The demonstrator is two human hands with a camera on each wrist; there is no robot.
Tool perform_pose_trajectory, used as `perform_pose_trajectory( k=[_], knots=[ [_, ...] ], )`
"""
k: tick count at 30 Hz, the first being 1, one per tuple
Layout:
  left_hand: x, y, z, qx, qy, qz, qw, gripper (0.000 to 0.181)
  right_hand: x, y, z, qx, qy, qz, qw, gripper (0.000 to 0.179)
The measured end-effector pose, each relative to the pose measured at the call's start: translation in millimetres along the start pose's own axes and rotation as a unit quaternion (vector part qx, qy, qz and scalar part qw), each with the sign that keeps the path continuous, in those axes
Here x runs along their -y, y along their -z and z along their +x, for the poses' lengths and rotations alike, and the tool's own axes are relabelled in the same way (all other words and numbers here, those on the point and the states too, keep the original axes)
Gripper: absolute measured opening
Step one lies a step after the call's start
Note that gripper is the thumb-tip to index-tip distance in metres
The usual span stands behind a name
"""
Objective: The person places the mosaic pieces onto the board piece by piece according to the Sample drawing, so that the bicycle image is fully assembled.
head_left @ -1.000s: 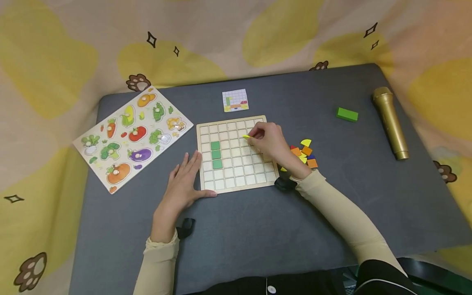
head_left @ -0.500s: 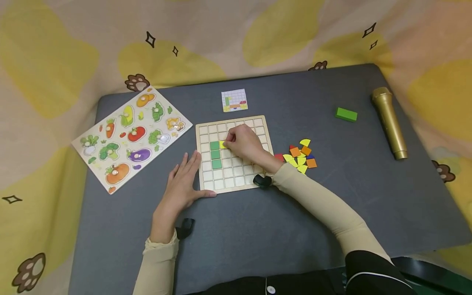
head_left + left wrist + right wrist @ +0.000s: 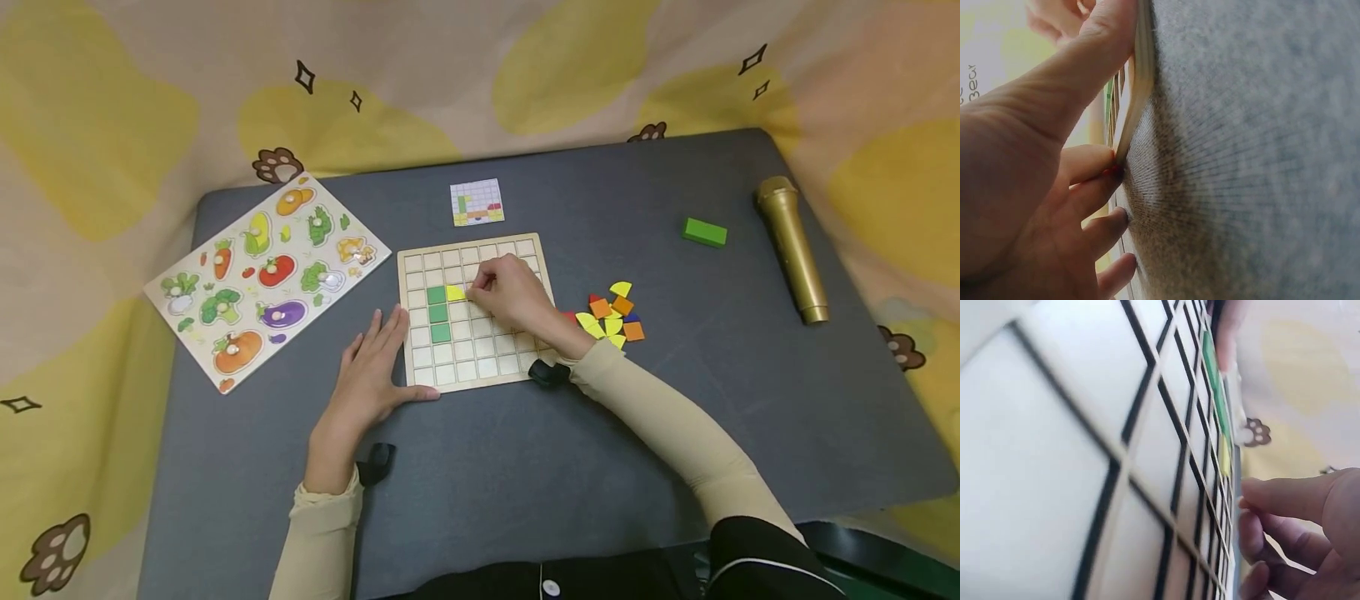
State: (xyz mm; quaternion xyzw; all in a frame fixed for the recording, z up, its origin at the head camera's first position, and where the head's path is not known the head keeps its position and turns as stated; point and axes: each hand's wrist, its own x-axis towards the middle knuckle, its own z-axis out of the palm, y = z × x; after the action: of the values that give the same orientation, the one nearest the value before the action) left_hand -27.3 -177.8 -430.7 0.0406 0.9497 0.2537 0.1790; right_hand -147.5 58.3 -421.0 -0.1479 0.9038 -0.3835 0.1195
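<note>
A wooden grid board (image 3: 480, 385) lies on the table, with a column of green square tiles (image 3: 438, 314) in it. A yellow square tile (image 3: 456, 292) sits in the cell right of the top green tile. Just right of that tile is my right hand (image 3: 513, 293), over the board, fingers loosely curled; in the right wrist view the fingertips stand apart from the yellow tile, with no tile visible in them. My left hand (image 3: 367, 375) rests at the board's lower left corner, fingers extended along the left edge and thumb at the near edge.
Loose yellow, orange, red and blue pieces (image 3: 615, 312) lie right of the board. A small pattern card (image 3: 477, 202) is behind it. A vegetable puzzle board (image 3: 266, 283) lies left. A green block (image 3: 705, 232) and a gold microphone (image 3: 793, 250) are at the right.
My right hand has carried the yellow tile leftward onto the board beside the green tiles, let it go and drawn back slightly to the right. My left hand has stayed in place.
</note>
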Motion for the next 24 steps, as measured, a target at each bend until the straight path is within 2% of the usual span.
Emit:
perform_pose_trajectory(
  k=[4,10,14,17,20,24],
  knots=[
    [-0.7,-0.2,-0.1,-0.001,0.000,-0.003,1.0000,0.131,-19,24,-12.3,-0.012,-0.021,0.013,0.9996,0.012],
    [0.2,-0.6,-0.1,-0.002,-0.002,-0.004,1.0000,0.132,-54,62,-36.2,-0.029,-0.052,0.003,0.9982,0.011],
    [1.5,-0.3,-0.2,-0.002,-0.001,-0.002,1.0000,0.132,-71,80,-54.6,0.001,-0.074,-0.024,0.9970,0.015],
    [1.8,-0.3,-0.1,0.000,0.001,-0.003,1.0000,0.131,-81,88,-66.2,0.035,-0.084,-0.052,0.9945,0.025],
    [2.0,-0.3,-0.1,0.000,0.003,-0.004,1.0000,0.132,-87,94,-75.8,0.065,-0.076,-0.065,0.9929,0.034],
    [2.6,-0.7,-0.2,-0.002,0.002,-0.004,1.0000,0.132,-92,98,-86.0,0.072,-0.052,-0.069,0.9937,0.037]
  ],
)
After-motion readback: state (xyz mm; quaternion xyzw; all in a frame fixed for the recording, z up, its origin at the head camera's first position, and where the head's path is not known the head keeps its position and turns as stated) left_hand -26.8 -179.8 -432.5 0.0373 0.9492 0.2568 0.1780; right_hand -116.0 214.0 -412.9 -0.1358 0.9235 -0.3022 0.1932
